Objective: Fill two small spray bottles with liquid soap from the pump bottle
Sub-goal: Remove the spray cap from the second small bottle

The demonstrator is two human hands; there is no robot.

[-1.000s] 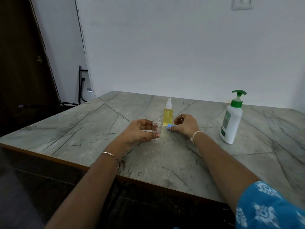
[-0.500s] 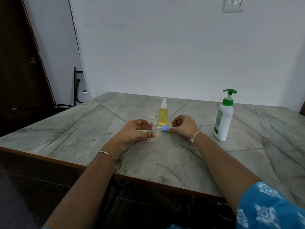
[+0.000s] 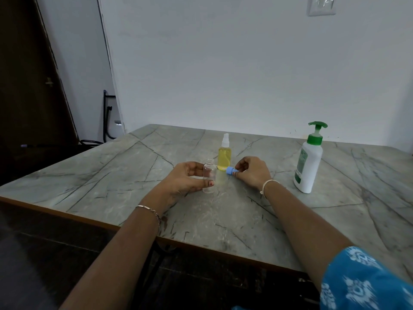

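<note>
A: We log the surface [image 3: 223, 220]. The pump bottle [image 3: 309, 162] stands well right of both hands, and the yellow spray bottle [image 3: 224, 158] stands capped behind them.

B: Left hand [image 3: 183, 179] fingers wrap the empty bottle [image 3: 209, 179]; right hand [image 3: 252, 173] fingers pinch the blue cap [image 3: 230, 170]. We judge the risk: the narrow neck lets soap spill, and the light bottle tips.

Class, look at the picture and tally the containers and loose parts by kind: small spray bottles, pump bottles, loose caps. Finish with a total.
Small spray bottles: 2 (clear bottle, yellow-filled bottle)
Pump bottle: 1
Loose blue cap: 1
Total: 4
</note>
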